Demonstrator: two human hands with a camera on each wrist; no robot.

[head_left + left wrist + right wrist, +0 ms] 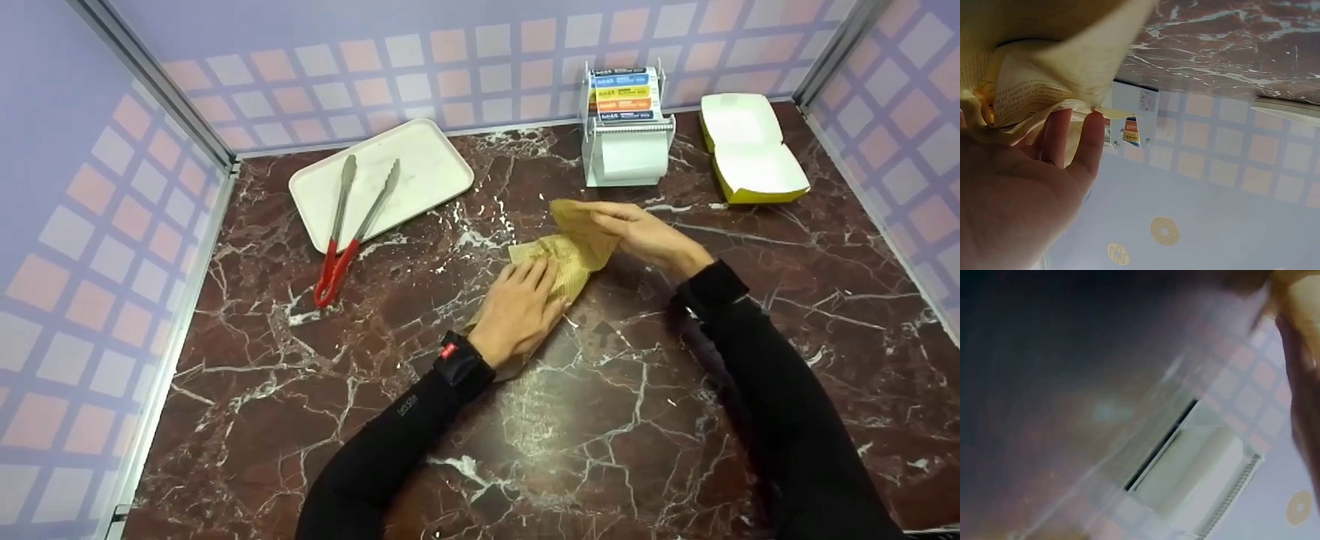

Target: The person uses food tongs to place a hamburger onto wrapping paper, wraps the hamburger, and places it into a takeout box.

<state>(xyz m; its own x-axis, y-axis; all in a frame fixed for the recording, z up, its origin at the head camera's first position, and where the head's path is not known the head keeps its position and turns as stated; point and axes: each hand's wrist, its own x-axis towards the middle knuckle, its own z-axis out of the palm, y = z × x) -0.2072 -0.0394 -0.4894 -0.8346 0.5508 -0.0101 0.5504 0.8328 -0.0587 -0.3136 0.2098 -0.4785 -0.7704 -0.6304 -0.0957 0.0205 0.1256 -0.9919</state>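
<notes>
A sheet of yellowish printed wrapping paper point(574, 274) lies folded and creased at mid-table, its far end lifted. My left hand point(517, 307) rests on its near part, fingers laid across the paper. In the left wrist view, the fingertips of the left hand point(1050, 174) touch the paper's edge, and a small orange-yellow bit point(987, 104) shows inside the fold. The far flap is pinched between the thumb and fingers of my right hand point(649, 236). What the paper encloses is mostly hidden. The right wrist view is blurred, with the right hand point(1306, 410) at its edge.
Red-handled tongs point(345, 244) lie across a white tray point(431, 161) at the back left. A label dispenser point(626, 154) with colored labels and a white roll stands at the back. An open yellow-and-white box point(757, 161) sits to its right. Patterned walls point(420, 49) border the table.
</notes>
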